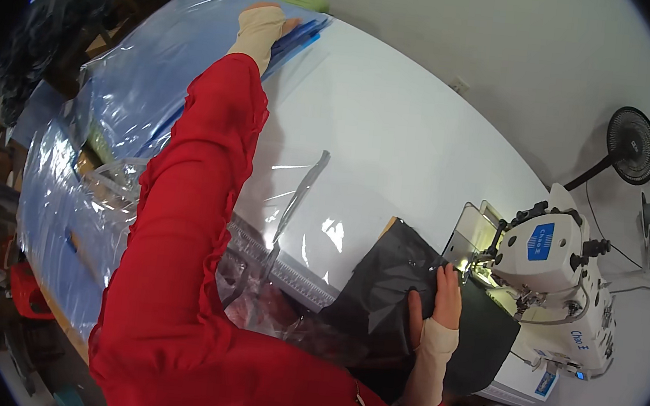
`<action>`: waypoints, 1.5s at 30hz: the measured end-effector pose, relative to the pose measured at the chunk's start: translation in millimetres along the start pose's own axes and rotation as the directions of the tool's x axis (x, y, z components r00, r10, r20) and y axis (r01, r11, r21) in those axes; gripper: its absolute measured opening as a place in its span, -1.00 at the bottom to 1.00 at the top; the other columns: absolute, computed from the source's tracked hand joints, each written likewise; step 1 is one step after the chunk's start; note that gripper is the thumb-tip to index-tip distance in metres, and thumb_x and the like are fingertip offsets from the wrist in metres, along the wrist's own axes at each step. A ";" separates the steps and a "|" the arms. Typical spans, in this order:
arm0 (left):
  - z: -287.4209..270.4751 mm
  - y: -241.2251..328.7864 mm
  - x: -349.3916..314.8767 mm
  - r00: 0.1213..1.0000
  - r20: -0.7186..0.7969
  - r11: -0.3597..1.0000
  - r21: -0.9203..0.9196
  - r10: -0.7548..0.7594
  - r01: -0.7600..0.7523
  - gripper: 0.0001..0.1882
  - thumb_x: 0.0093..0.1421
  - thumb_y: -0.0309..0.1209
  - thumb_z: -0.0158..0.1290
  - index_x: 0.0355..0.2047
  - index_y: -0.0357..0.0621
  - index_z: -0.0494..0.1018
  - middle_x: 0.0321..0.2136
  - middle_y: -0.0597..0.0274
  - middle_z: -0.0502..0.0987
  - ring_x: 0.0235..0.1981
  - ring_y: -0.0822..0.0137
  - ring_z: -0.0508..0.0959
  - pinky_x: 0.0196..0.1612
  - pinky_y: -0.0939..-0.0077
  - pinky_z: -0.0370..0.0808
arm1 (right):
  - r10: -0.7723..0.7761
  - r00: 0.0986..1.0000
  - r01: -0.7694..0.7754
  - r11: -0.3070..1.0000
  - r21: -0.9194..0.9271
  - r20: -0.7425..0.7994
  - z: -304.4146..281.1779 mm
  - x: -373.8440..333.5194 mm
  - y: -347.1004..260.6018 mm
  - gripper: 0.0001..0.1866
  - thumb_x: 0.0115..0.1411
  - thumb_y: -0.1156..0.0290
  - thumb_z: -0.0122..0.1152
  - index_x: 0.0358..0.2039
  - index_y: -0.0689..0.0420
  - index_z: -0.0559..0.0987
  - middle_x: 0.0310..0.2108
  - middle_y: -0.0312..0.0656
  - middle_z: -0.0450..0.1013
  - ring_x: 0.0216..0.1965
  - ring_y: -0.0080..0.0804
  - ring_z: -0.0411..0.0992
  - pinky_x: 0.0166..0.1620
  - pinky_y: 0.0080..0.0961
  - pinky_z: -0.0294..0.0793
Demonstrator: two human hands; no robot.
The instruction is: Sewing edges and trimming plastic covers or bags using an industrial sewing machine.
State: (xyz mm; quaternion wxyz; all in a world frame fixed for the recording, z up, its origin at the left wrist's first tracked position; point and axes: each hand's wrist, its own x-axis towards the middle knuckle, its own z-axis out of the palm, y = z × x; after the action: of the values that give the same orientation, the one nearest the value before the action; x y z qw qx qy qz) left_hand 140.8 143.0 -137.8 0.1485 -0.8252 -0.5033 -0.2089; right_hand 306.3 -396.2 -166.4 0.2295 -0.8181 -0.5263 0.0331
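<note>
My left hand point(286, 21) reaches to the far edge of the table, at the corner of a stack of blue clear plastic sheets point(176, 40). Its fingers curl round a darker blue sheet edge and are partly hidden by the wrist. Flat on a piece of thin black material point(385, 287) lies my right hand point(446, 299), thumb apart from the fingers. Its fingertips are close to the lit needle area of a white sewing machine point(555, 252). Beige cuffs cover both wrists below red sleeves.
A long ruler point(305, 283) runs along the white table point(380, 122), with a clear strip point(303, 189) beside it. Crumpled clear plastic point(267, 315) lies near my body. A black fan point(632, 146) stands behind the machine. A red stool point(27, 290) is at the lower left.
</note>
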 end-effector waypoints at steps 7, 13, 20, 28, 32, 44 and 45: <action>45.5 9.9 37.9 0.999 -0.033 0.997 -0.069 -0.041 0.039 -0.65 0.02 -0.07 0.00 -0.45 -0.09 0.54 -0.42 0.01 0.53 -0.36 -0.02 0.53 -0.33 0.22 0.45 | -0.019 1.000 0.019 1.000 -0.021 -0.014 -1.8 1.5 -2.0 -0.38 -0.03 0.40 0.23 0.05 0.27 0.25 0.10 0.09 0.17 0.14 0.04 0.12 0.15 -0.21 0.10; 75.5 2.2 55.2 0.995 -0.001 0.950 -0.295 -0.104 0.099 -0.58 0.09 -0.05 -0.05 -0.30 -0.15 0.49 -0.35 -0.06 0.51 -0.23 -0.04 0.49 -0.18 0.19 0.40 | 0.015 0.999 -0.015 1.000 -0.004 0.030 -3.4 3.0 -4.8 -0.41 0.02 0.40 0.17 0.08 0.25 0.23 0.14 0.06 0.12 0.16 -0.01 0.09 0.18 -0.26 0.05; 44.2 29.4 54.9 0.919 0.224 0.824 -0.408 -0.325 0.392 -0.09 0.00 0.40 -0.42 -0.26 -0.20 0.51 -0.21 -0.17 0.46 -0.08 -0.02 0.42 -0.01 0.21 0.29 | 0.017 1.000 -0.017 1.000 -0.015 -0.010 -1.8 3.1 -0.8 -0.39 -0.02 0.39 0.22 0.05 0.27 0.26 0.11 0.09 0.17 0.15 0.03 0.11 0.17 -0.22 0.08; 2.1 -15.0 88.1 0.993 0.095 0.723 -0.691 0.067 0.018 -0.60 0.04 -0.05 0.00 -0.48 -0.18 0.48 -0.66 0.21 0.44 -0.64 0.34 0.43 -0.55 0.44 0.35 | 0.005 0.999 -0.005 1.000 0.007 -0.039 -0.4 1.6 -1.0 -0.40 -0.02 0.39 0.21 0.04 0.27 0.27 0.10 0.09 0.17 0.14 0.03 0.11 0.17 -0.22 0.07; -27.9 -53.3 94.3 0.974 0.187 0.474 -0.874 0.129 0.105 -0.75 0.01 -0.23 0.16 -0.58 -0.17 0.49 -0.71 0.38 0.42 -0.68 0.49 0.37 -0.65 0.52 0.27 | -0.038 0.998 0.039 0.999 0.031 -0.046 2.5 -1.3 -2.4 -0.43 0.00 0.37 0.20 0.02 0.27 0.29 0.09 0.08 0.18 0.14 0.03 0.12 0.15 -0.22 0.09; -147.1 179.6 -164.3 0.765 0.386 0.622 -0.782 0.516 -0.026 -0.66 0.18 -0.15 -0.06 -0.52 -0.19 0.30 -0.73 0.18 0.37 -0.73 0.36 0.38 -0.63 0.40 0.32 | -0.069 0.923 0.083 0.996 0.023 -0.377 -9.0 30.5 -31.3 -0.63 0.01 0.24 0.23 -0.23 0.22 0.49 -0.07 0.00 0.34 -0.02 -0.10 0.29 -0.02 -0.29 0.30; -137.9 184.5 -170.4 0.747 0.357 0.594 -0.802 0.561 -0.063 -0.66 0.18 -0.14 -0.06 -0.51 -0.19 0.30 -0.73 0.19 0.38 -0.71 0.37 0.41 -0.62 0.40 0.35 | -0.012 0.962 0.067 0.979 0.194 -0.272 -10.5 41.9 -41.6 -0.64 0.03 0.20 0.20 -0.25 0.20 0.50 -0.13 -0.02 0.38 -0.07 -0.13 0.33 -0.05 -0.32 0.32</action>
State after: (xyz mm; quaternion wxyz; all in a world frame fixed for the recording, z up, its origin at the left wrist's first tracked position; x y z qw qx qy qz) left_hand 209.4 -133.7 -108.7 -0.3280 -0.9106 -0.2287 -0.1042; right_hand 292.9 -348.8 -132.1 0.3812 -0.7767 -0.5004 -0.0301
